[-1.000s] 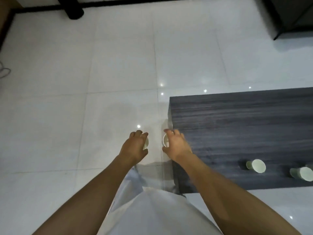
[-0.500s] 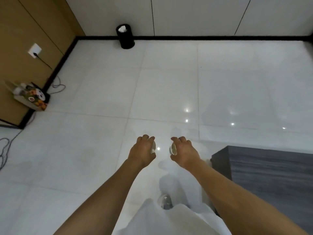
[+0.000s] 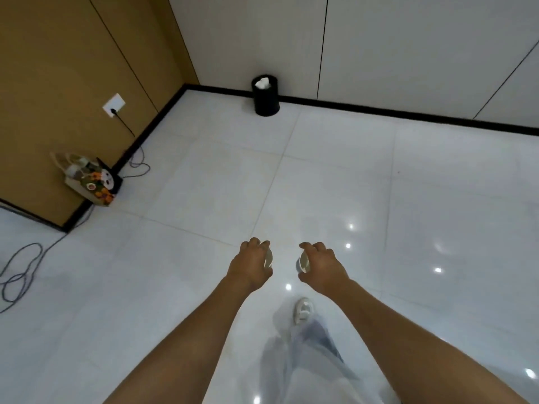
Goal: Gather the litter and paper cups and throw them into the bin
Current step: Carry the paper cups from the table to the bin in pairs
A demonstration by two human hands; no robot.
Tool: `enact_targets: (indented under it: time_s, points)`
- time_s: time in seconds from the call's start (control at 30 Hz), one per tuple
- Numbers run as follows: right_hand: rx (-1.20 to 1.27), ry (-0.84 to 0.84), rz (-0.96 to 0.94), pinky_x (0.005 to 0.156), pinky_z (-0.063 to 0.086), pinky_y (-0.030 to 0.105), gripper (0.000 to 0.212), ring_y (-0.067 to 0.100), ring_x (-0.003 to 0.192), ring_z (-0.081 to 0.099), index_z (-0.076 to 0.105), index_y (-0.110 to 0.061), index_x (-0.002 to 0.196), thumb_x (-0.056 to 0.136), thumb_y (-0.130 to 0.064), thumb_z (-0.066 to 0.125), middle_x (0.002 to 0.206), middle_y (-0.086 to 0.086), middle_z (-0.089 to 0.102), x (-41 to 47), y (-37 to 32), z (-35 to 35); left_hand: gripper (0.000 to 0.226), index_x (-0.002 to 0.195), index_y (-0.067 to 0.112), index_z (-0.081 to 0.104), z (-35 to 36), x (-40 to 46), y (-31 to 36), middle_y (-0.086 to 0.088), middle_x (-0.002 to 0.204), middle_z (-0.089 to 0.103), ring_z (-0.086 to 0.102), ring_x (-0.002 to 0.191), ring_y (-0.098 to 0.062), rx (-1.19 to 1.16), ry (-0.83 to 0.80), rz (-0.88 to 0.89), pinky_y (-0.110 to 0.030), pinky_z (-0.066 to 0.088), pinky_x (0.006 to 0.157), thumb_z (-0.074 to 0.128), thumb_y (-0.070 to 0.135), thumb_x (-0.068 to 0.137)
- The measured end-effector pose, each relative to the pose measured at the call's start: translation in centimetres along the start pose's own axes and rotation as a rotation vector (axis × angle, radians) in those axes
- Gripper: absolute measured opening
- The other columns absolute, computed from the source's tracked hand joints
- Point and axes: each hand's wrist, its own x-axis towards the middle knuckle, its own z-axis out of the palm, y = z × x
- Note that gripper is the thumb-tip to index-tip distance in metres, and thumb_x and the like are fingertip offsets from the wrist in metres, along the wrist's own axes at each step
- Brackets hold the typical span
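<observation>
While arms are reaching forward: both hands are gripping cups
Left hand (image 3: pixel 250 266): curling round a paper cup (image 3: pixel 268 258)
Right hand (image 3: pixel 323 268): curling round another cup (image 3: pixel 303 262)
Bin (image 3: pixel 265 96): standing against the far wall, well apart from both hands

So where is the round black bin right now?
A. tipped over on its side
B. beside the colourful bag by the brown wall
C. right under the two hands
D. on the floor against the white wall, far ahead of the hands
D: the round black bin stands upright on the white tiled floor against the white wall, well ahead of both hands.
</observation>
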Motion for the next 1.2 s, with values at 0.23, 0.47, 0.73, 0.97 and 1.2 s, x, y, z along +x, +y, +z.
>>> enact_targets:
  time_s: [0.23, 0.47, 0.73, 0.97, 1.2]
  points:
    - [-0.023, -0.009, -0.027, 0.091, 0.048, 0.036, 0.070, 0.026, 0.123, 0.040, 0.032, -0.026, 0.145, 0.084, -0.026, 0.067, 0.136, 0.004, 0.039, 14.7, -1.0, -9.5, 0.062, 0.145, 0.018, 0.033, -8.1, 15.0, 1.4, -0.002, 0.139, 0.038, 0.033, 0.129, -0.022, -0.011, 0.032, -0.026, -0.036, 0.046, 0.093, 0.059, 0.027, 0.089]
    - [-0.073, -0.039, -0.034, 0.091, 0.049, 0.037, 0.068, 0.027, 0.125, 0.039, 0.032, -0.026, 0.145, 0.086, -0.026, 0.065, 0.139, 0.005, 0.039, 28.5, -1.4, -16.1, 0.063, 0.145, 0.019, 0.032, -13.3, 28.9, 0.6, -0.001, 0.141, 0.037, 0.032, 0.130, -0.021, -0.035, -0.011, -0.042, -0.038, 0.046, 0.095, 0.058, 0.027, 0.088]
    - [-0.108, -0.056, 0.016, 0.089, 0.050, 0.036, 0.069, 0.028, 0.125, 0.039, 0.031, -0.025, 0.146, 0.086, -0.025, 0.064, 0.139, 0.005, 0.038, 47.0, -4.5, -23.9, 0.061, 0.144, 0.020, 0.033, -21.6, 47.5, -3.0, 0.000, 0.142, 0.036, 0.031, 0.131, -0.022, -0.042, -0.028, -0.034, -0.040, 0.046, 0.097, 0.057, 0.027, 0.088]
    - [-0.059, -0.032, 0.014, 0.087, 0.051, 0.037, 0.069, 0.025, 0.125, 0.039, 0.033, -0.027, 0.144, 0.083, -0.023, 0.065, 0.138, 0.002, 0.039, 61.8, -8.5, -31.7, 0.062, 0.144, 0.021, 0.033, -30.5, 62.4, -4.9, 0.001, 0.143, 0.035, 0.031, 0.132, -0.021, -0.032, -0.004, -0.041, -0.038, 0.046, 0.096, 0.059, 0.029, 0.088]
    - [-0.077, -0.059, 0.019, 0.083, 0.051, 0.034, 0.070, 0.027, 0.122, 0.042, 0.035, -0.026, 0.143, 0.080, -0.020, 0.064, 0.135, 0.004, 0.041, 76.7, -7.9, -39.0, 0.062, 0.144, 0.020, 0.033, -35.9, 78.1, -4.6, 0.000, 0.142, 0.036, 0.031, 0.131, -0.021, -0.018, -0.002, -0.047, -0.037, 0.048, 0.093, 0.059, 0.031, 0.088]
